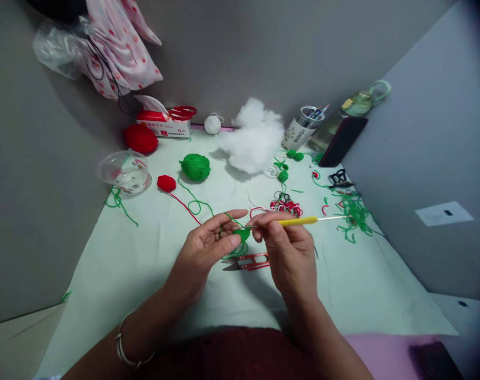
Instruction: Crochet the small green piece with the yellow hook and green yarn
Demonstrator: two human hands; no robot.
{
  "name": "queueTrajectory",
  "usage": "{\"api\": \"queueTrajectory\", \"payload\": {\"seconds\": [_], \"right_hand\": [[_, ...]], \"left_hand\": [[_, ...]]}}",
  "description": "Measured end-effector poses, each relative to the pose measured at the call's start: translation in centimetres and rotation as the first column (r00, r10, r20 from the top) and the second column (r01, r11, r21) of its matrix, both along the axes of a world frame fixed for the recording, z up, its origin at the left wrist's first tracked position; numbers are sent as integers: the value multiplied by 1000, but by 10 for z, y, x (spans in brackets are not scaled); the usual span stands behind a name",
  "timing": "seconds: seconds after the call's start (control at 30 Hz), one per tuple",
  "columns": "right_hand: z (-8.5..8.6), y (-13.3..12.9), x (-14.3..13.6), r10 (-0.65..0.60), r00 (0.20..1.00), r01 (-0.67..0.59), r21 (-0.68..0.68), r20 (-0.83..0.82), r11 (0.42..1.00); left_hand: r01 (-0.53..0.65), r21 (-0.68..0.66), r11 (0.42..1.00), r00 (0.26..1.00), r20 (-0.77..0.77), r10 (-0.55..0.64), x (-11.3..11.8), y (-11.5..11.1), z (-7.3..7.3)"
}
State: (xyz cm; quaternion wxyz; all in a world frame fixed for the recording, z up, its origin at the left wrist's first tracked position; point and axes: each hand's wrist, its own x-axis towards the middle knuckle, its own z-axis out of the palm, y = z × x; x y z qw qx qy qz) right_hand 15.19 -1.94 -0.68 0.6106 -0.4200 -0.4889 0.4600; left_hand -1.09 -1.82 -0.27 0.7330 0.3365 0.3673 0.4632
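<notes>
A small green crocheted piece [243,234] is pinched between the thumb and fingers of my left hand [203,247], with green yarn running over the fingers. My right hand [289,252] grips a crochet hook by its yellow handle [299,221]. The hook's metal tip meets the top of the green piece; whether a loop is on it is too small to tell. From my left hand a green strand leads back towards the green yarn ball [196,167]. Below the hands, orange-handled thread snips [247,262] lie on the pale cloth.
White stuffing [252,138], a tissue box [163,125] and a pen holder [302,128] stand at the back. A plastic bowl [133,182] and red yarn balls [140,139] are left. Green scraps [355,211], a bottle [345,119] and a dark phone-like object [341,141] are right.
</notes>
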Motion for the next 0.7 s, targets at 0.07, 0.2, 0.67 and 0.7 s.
{"api": "queueTrajectory", "payload": {"seconds": [0.07,0.2,0.67,0.7], "right_hand": [[0,1,0,19,999,-20,-24,-38,1000],[4,0,1,46,999,-46,2,-20,999],[1,-9,6,-310,764,-37,519,565,854],[2,-7,7,-262,837,10,467,479,884]], "left_hand": [[-26,-2,1000,1000,-13,26,-2,1,1],[-58,-4,998,997,-57,57,-5,3,4],[45,-244,969,972,235,14,8,5,10],[50,-255,966,966,260,18,7,7,11]]}}
